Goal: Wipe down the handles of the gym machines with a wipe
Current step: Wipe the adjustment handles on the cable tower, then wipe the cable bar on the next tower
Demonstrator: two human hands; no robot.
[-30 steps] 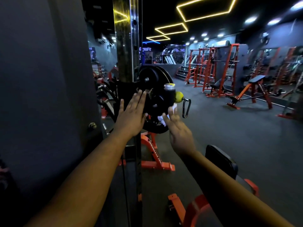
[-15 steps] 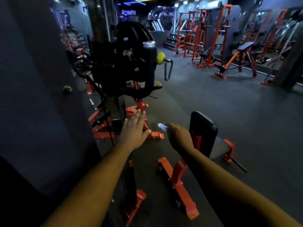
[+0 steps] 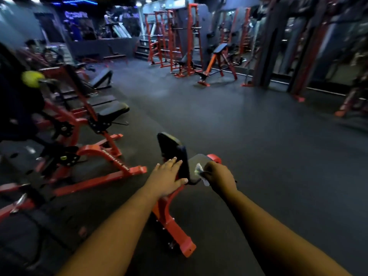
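A wide gym floor (image 3: 229,120) of dark rubber is seen, with red racks (image 3: 175,36) standing far at the back and a row of red benches (image 3: 95,124) along the left side. Nearer, at the left edge, a dark machine with a yellow ball (image 3: 31,78) is partly shown, but it is blurred and its handle cannot be made out. Directly in front, a small red-framed bench (image 3: 171,222) with a black pad (image 3: 173,150) is placed on the floor. The left hand (image 3: 167,178) is laid flat against this pad, with the fingers straight, so nothing is held in it. The right hand (image 3: 219,176) is kept just beside the pad, apart from the left hand, and its grip is closed around a crumpled white wipe (image 3: 199,170); a corner of the wipe sticks out toward the pad. It cannot be told whether the wipe touches the bench or only hangs above it. How many handles are already cleaned is not shown by the picture. It is judged that the task is somewhere in the middle: no handle is under the wipe at this moment, and many machines around are probably left to be wiped. The next handle must first be reached with the wipe.
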